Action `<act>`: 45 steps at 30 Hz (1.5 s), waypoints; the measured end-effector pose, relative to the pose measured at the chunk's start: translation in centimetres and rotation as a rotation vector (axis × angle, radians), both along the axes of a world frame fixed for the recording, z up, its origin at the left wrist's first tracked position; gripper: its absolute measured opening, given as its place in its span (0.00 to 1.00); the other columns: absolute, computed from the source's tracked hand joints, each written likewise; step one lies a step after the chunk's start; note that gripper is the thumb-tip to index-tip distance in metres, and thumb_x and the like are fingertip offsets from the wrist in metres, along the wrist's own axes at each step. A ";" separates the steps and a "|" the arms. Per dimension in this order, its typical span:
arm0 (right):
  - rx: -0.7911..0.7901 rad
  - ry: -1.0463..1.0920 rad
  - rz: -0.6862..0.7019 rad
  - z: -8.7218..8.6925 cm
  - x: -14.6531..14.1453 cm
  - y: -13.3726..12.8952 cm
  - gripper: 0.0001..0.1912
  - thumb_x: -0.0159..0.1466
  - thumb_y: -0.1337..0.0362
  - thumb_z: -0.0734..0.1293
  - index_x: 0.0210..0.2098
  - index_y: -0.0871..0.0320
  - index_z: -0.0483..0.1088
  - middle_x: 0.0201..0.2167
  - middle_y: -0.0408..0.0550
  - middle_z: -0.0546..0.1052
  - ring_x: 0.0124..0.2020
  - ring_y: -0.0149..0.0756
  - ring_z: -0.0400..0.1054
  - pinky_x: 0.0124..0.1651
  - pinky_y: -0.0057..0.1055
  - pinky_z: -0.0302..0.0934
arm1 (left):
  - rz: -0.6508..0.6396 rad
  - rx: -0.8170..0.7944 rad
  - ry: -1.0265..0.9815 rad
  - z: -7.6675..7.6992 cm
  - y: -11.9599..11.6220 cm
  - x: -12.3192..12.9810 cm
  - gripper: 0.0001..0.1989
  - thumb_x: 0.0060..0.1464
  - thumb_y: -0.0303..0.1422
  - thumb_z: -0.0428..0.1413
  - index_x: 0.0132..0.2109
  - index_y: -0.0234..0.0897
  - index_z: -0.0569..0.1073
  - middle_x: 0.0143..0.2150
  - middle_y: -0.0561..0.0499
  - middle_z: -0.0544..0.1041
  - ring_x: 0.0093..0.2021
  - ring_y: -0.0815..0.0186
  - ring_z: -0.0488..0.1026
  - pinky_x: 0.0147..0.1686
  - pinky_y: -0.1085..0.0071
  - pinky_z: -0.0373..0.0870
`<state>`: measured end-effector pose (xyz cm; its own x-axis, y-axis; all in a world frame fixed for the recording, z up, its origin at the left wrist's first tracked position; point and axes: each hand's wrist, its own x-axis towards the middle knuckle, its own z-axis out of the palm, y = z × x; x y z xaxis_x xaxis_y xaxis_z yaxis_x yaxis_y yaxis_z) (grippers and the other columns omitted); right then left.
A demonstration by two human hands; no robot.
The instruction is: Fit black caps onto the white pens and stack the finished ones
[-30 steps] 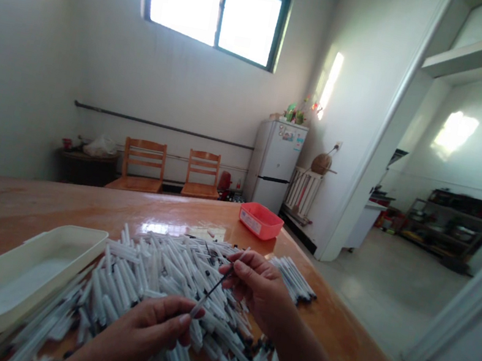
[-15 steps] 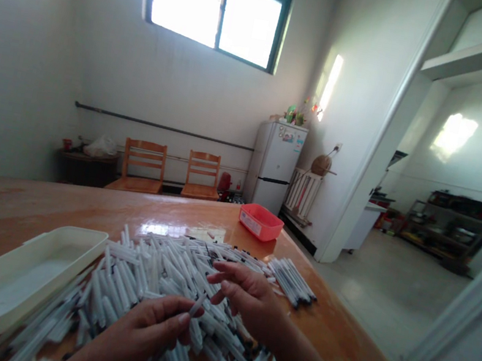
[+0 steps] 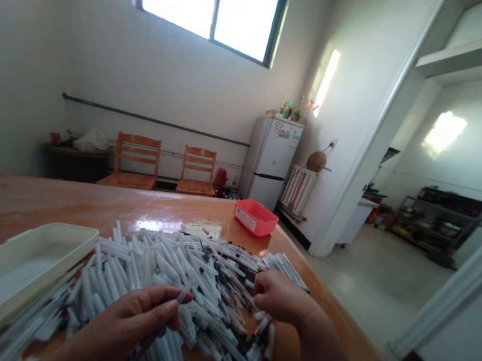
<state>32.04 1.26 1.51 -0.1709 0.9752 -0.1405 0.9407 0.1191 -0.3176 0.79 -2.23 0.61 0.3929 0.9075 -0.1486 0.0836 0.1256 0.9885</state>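
Pen barrel (image 3: 184,292) | gripped between fingers of left hand (image 3: 133,317) | right hand (image 3: 281,296) curled at pen pile (image 3: 200,279), hold unclear

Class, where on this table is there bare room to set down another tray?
The widest bare wood on the table lies behind the white tray and the pile of white pens, left of the red basket. A narrower strip runs right of the pile, beside the right hand. It is crowded in the pile itself, under the left hand.
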 end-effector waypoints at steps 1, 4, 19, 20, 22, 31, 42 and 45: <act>-0.012 -0.018 -0.008 -0.1 0.0 0.1 0.07 0.51 0.69 0.66 0.30 0.58 0.75 0.28 0.43 0.75 0.29 0.31 0.65 0.28 0.27 0.47 | -0.001 0.000 0.002 0.0 0.0 0.0 0.23 0.54 0.47 0.60 0.51 0.37 0.78 0.33 0.50 0.78 0.34 0.66 0.69 0.34 0.73 0.61; -0.017 -0.046 -0.015 -0.4 -0.3 0.4 0.08 0.50 0.69 0.67 0.30 0.58 0.76 0.29 0.44 0.76 0.30 0.32 0.65 0.28 0.27 0.47 | 0.002 -0.004 0.001 -0.2 -0.1 0.0 0.23 0.54 0.48 0.60 0.51 0.37 0.78 0.33 0.50 0.78 0.34 0.66 0.69 0.34 0.73 0.61; -0.004 -0.141 -0.023 -0.6 -2.2 -0.1 0.10 0.50 0.67 0.69 0.32 0.56 0.77 0.33 0.50 0.79 0.34 0.40 0.70 0.29 0.29 0.50 | 0.007 -0.003 -0.020 0.0 -0.1 0.2 0.22 0.54 0.47 0.61 0.50 0.37 0.78 0.32 0.51 0.77 0.31 0.68 0.68 0.30 0.74 0.59; -0.004 -0.139 -0.022 -0.7 -2.3 -0.1 0.09 0.49 0.67 0.69 0.31 0.56 0.77 0.32 0.50 0.79 0.33 0.41 0.70 0.29 0.29 0.50 | 0.003 0.003 -0.020 -0.1 -0.1 0.1 0.22 0.54 0.47 0.61 0.50 0.37 0.78 0.33 0.51 0.78 0.31 0.68 0.68 0.31 0.74 0.60; 0.000 -0.126 -0.015 -0.8 -2.3 -0.1 0.08 0.48 0.68 0.69 0.29 0.57 0.76 0.30 0.50 0.78 0.32 0.40 0.70 0.28 0.29 0.50 | -0.002 0.016 -0.018 -0.3 0.1 0.0 0.22 0.54 0.47 0.61 0.49 0.38 0.78 0.33 0.51 0.78 0.32 0.68 0.67 0.32 0.74 0.60; -0.074 0.939 0.096 0.2 -4.3 -0.7 0.09 0.56 0.64 0.70 0.35 0.59 0.69 0.25 0.41 0.75 0.25 0.30 0.69 0.25 0.24 0.57 | -0.068 0.031 -0.012 -0.1 0.1 0.2 0.22 0.53 0.48 0.61 0.48 0.36 0.79 0.31 0.51 0.76 0.30 0.69 0.64 0.31 0.74 0.59; -0.223 1.378 0.188 0.0 -7.6 -1.9 0.18 0.53 0.62 0.77 0.37 0.62 0.70 0.29 0.46 0.79 0.26 0.32 0.74 0.27 0.25 0.66 | -0.226 0.088 0.018 0.3 -0.5 0.3 0.19 0.58 0.43 0.58 0.51 0.39 0.80 0.35 0.50 0.77 0.35 0.65 0.67 0.37 0.72 0.62; -0.221 1.371 0.208 0.0 -7.6 -2.0 0.17 0.54 0.62 0.77 0.37 0.62 0.71 0.28 0.45 0.78 0.26 0.32 0.74 0.27 0.25 0.66 | -0.244 0.103 0.031 0.5 -0.6 0.3 0.18 0.58 0.42 0.58 0.50 0.39 0.81 0.36 0.50 0.78 0.36 0.65 0.68 0.37 0.71 0.63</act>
